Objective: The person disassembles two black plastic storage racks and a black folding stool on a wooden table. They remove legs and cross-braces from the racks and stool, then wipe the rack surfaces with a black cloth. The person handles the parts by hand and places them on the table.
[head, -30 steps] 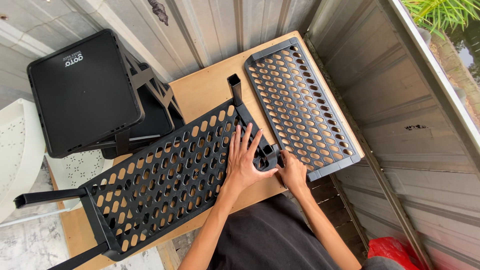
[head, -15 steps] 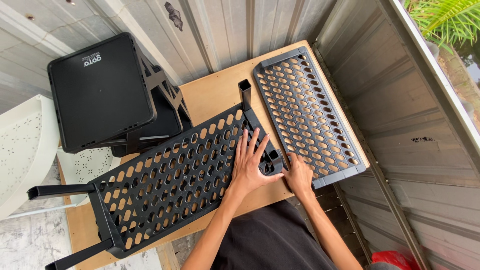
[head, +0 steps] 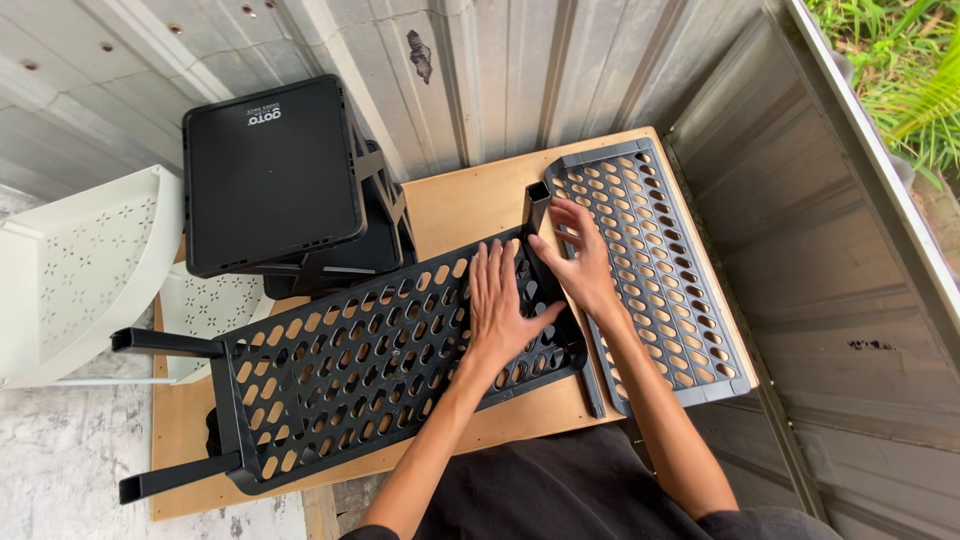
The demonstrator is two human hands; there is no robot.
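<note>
A: In the head view, where are the hands?

B: The left hand [head: 503,312] lies flat and spread, fingers wide, pressing on the large black perforated panel [head: 370,355]. It grips nothing. That panel runs slantwise across the wooden bench [head: 470,205], its two legs overhanging the bench's left edge.

A: And the other?

B: The right hand [head: 580,262] is open too, fingers stretched, resting where the large panel's post meets the long edge of the second perforated panel [head: 655,265]. That one lies along the bench's right edge. Whether the fingertips pinch anything, I cannot tell.

A: How far along does it look?

B: I judge the two panels touch at the corner under the right hand but are not yet plainly joined. A stack of black trays [head: 270,170] sits at the far left corner, with white shelf pieces [head: 80,270] off the left edge, seemingly untouched.
</note>
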